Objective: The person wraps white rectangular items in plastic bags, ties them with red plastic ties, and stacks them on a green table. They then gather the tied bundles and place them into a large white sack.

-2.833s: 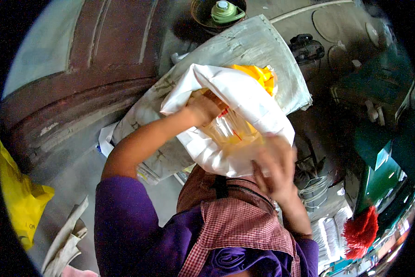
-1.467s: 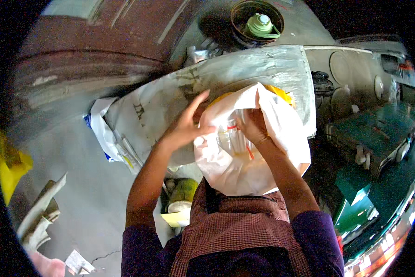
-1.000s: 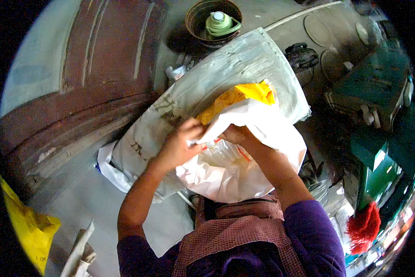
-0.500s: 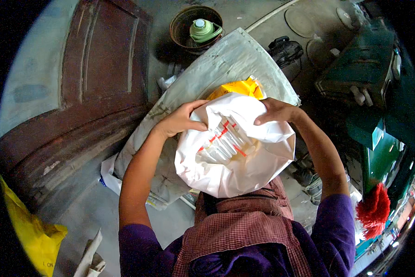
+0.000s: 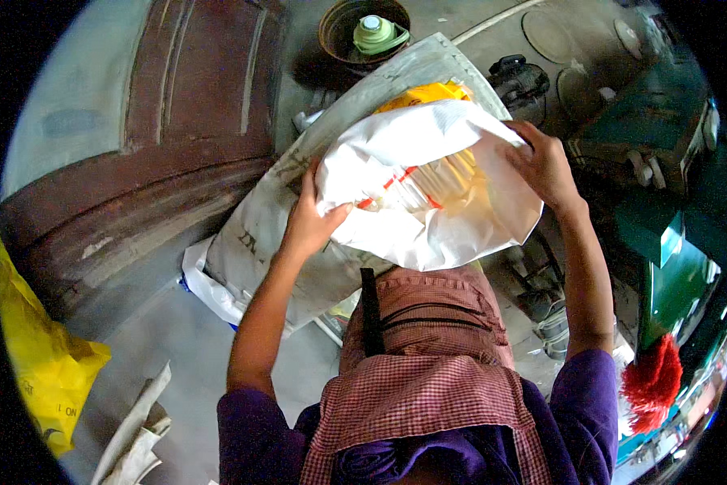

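White plastic bag (image 5: 428,190) (crumpled, red-printed) held open above sack.

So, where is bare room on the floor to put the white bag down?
Bare grey floor lies lower left, between the yellow plastic bag, the large grey-white sack and the folded white cloths. The right side is crowded with green metal machinery and a red tufted brush. Both hands hold the white plastic bag.

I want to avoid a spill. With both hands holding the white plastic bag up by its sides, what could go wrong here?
1. The left hand and right hand grip only the thin edges of the white plastic bag; it could slip or tear.
2. Its contents could drop onto the grey sack below.
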